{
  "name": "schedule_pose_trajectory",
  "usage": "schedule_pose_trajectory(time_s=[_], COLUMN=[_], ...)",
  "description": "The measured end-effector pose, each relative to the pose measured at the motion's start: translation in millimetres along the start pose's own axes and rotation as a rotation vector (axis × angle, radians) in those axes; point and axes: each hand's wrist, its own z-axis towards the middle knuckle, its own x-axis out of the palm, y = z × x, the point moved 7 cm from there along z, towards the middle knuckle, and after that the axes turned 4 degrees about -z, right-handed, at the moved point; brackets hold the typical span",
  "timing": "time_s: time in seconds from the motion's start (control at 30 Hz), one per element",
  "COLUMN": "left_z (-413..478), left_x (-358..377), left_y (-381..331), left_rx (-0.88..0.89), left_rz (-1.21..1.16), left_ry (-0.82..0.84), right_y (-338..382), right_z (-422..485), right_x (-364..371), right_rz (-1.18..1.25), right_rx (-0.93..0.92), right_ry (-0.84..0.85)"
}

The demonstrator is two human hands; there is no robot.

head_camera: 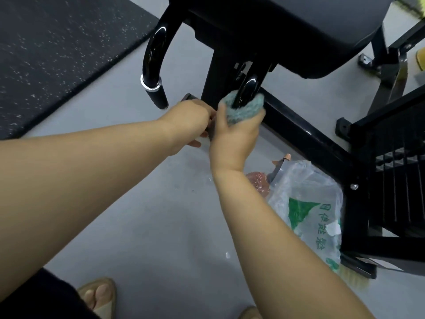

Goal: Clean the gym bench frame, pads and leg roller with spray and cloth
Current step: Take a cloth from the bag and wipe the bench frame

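— What can't we make out?
— The seat pad (299,26) is cut off at the top. Our left hand (188,120), just left of the curved handle (247,87), hides its fingertips behind the right hand, so we cannot tell its grip.
— And our right hand (234,139)?
— Its fingers curl round the teal cloth (241,108), which is wrapped about that handle.
— The spray bottle (277,170)?
— Below the handle, half hidden by a plastic bag (305,203), apart from both hands.

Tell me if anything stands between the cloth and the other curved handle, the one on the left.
Yes. The cloth, gripped by the right hand, is wrapped round the nearer handle. The frame's black upright post stands between it and the left handle, so the cloth must go round the post.
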Motion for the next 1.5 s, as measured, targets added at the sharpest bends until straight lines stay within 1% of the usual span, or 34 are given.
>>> schedule_pose_trajectory(time_s=[0.07,0.17,0.2,0.23,0.27,0.33,0.37,0.47,0.53,0.6,0.67,0.77,0.83,0.93,1.07,1.13,1.2,1.27,1.33,1.4,1.47,1.5], left_z=[2,6,6,4,2,0,-1,0,1,3,0,0,0,-2,-7,-9,-11,-13,-11,-11,-11,-11], left_x=[-3,-5,-4,-2,-1,3,3,1,0,3,4,-1,-3,4,12,11,10,8,4,6,8,6], left_y=[2,8,7,6,7,8,6,6,8,9,9,2,0,0,5,9,9,1,-8,-13,-13,-12], left_rx=[0.015,-0.035,-0.042,-0.048,-0.057,-0.058,-0.047,-0.059,-0.052,0.003,0.014,0.041,0.042,0.059,0.052,0.052,0.054,0.083,0.123,0.139,0.145,0.138], left_rz=[-0.021,-0.118,-0.136,-0.155,-0.171,-0.178,-0.179,-0.239,-0.229,-0.177,-0.158,-0.213,-0.253,-0.23,-0.163,-0.124,-0.111,-0.114,-0.194,-0.278,-0.296,-0.294], left_ry=[-0.005,-0.004,0.003,0.01,0.016,0.02,0.011,-0.049,-0.087,-0.064,-0.046,-0.094,-0.124,-0.087,-0.003,-0.001,-0.001,-0.015,-0.037,-0.028,-0.019,-0.021], right_y=[13,26,27,25,23,14,9,-19,-31,-25,-14,1,5,-7,-31,-28,-20,-6,11,18,18,18], right_z=[20,47,51,54,53,36,24,-3,-6,-3,7,27,29,15,-4,-4,2,14,26,34,38,39], right_x=[-1,0,1,3,3,1,0,2,6,7,3,-1,1,1,6,6,4,-2,-3,-3,1,2], right_rz=[0.122,0.339,0.382,0.407,0.409,0.328,0.248,-0.025,-0.113,-0.081,-0.003,0.206,0.265,0.173,-0.027,-0.022,0.002,0.094,0.186,0.289,0.413,0.455], right_rx=[0.108,0.294,0.335,0.336,0.296,0.144,0.061,-0.113,-0.17,-0.129,-0.055,0.012,0.026,-0.027,-0.116,-0.097,-0.034,-0.009,0.004,0.064,0.147,0.148], right_ry=[0.064,0.28,0.301,0.262,0.187,0.034,0.001,0.018,0.033,0.059,0.09,0.103,0.079,0.039,0.098,0.119,0.128,0.13,0.149,0.201,0.261,0.267])
